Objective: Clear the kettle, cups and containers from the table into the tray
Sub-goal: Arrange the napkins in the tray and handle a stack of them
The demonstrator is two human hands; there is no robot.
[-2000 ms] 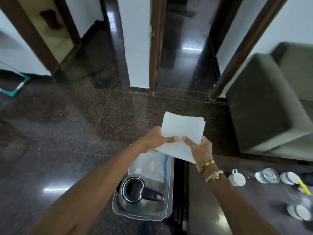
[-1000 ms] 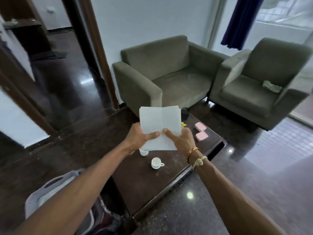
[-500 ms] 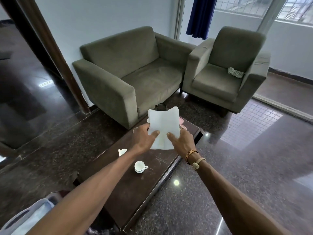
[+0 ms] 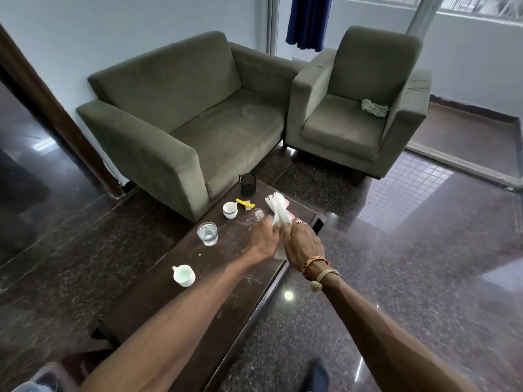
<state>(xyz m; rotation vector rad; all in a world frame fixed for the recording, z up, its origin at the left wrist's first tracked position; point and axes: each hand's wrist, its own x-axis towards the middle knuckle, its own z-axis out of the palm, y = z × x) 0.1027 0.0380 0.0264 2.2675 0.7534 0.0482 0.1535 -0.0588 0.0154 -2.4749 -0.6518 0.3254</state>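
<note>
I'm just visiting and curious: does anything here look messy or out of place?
A crumpled cloth lies on the armchair seat. The table top looks scratched and smudged. Nothing appears spilled.

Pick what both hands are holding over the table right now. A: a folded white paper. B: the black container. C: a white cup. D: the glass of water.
A: the left hand and right hand together grip the folded white paper.
</note>
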